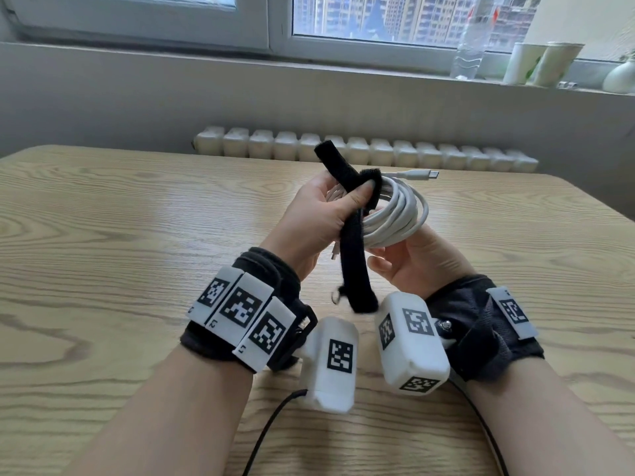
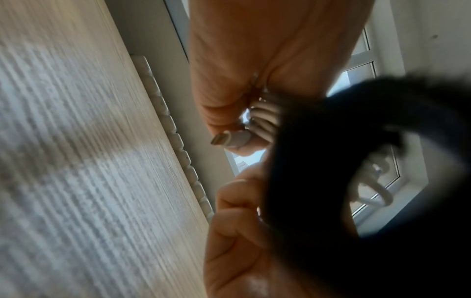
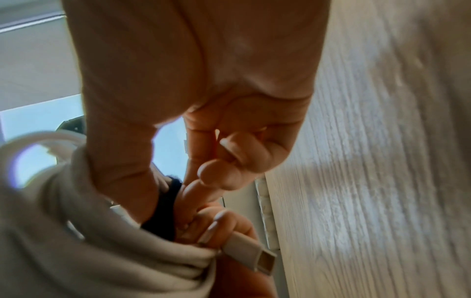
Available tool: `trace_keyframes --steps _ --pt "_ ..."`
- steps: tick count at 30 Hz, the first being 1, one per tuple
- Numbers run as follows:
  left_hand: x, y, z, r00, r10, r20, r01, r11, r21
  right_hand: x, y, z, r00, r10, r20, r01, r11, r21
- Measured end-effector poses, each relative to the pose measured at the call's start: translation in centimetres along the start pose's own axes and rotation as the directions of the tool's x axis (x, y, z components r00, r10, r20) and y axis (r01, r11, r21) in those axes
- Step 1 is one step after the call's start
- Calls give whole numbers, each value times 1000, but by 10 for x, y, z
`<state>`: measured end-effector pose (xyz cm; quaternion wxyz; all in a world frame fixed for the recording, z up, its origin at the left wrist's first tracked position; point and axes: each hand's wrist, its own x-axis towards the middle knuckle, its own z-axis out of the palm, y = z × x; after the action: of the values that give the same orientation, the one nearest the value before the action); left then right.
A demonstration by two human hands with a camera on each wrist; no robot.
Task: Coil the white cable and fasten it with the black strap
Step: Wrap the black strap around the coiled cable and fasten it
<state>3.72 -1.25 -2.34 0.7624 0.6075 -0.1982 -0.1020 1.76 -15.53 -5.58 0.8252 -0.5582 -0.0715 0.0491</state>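
**Two hands, one coil, one strap**

Two hands raised above a wooden table [image 1: 103, 218], at the middle of the head view. Between them a white cable [image 1: 395, 214], wound into a coil of several loops, tilted, its ring facing up and toward the right of the frame. One plug [image 1: 421, 174] sticking out of the coil's top, pointing right, long axis near level. A second plug [image 2: 229, 139] showing under the left hand in the left wrist view, at mid-frame.

Across the coil's left side a black strap [image 1: 355, 255], long axis running from upper left of the frame down to lower centre: upper end free above the left hand, a fold hooked over the coil's top, lower end hanging loose and clear of the table.

Left hand [image 1: 323, 214]: fingers curled round the coil's left side, thumb pressing the strap against the loops. Right hand [image 1: 419, 259]: below and right of the coil, thumb up against the lower loops, fingers curled behind them, pinching the coil.

Behind the table a pale wall with a white radiator [image 1: 364, 149] along its foot. Above it a window sill, upper right of the frame, carrying a clear bottle [image 1: 469, 46], two paper cups [image 1: 543, 63] and a white vase [image 1: 620, 77]. Through the window [image 1: 395, 18], tall apartment blocks.
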Motion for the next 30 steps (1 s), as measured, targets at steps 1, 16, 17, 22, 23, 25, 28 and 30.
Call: trace_keyframes --steps 1,16,17,22,23,25,28,30 --pt "0 0 -1 1000 5 -5 -5 1000 6 1 0 0 999 -5 -33 4 1000 -24" --pt "1 -3 -3 1000 14 -15 -14 999 32 -1 -3 9 995 -55 -85 34 973 -227" --pt "1 -3 -3 1000 15 -16 -15 999 34 -2 -4 9 994 -69 -87 46 969 -242" --pt "3 0 -11 998 20 -64 -17 999 51 -3 -8 -1 947 -145 -287 31 929 -369" --pt "3 0 -12 998 5 -64 -2 999 46 -4 -9 -3 927 -152 -342 18 931 -365" --pt "1 0 -11 998 -38 -59 41 999 37 -4 -11 -5 879 -170 -445 -13 925 -380" --pt "-1 2 -10 997 -67 -37 68 997 32 -4 -13 -9 814 -249 -524 -43 875 -482" --pt "0 3 -11 996 -76 -40 77 997 11 -4 -15 -9 795 -267 -545 -47 869 -493"
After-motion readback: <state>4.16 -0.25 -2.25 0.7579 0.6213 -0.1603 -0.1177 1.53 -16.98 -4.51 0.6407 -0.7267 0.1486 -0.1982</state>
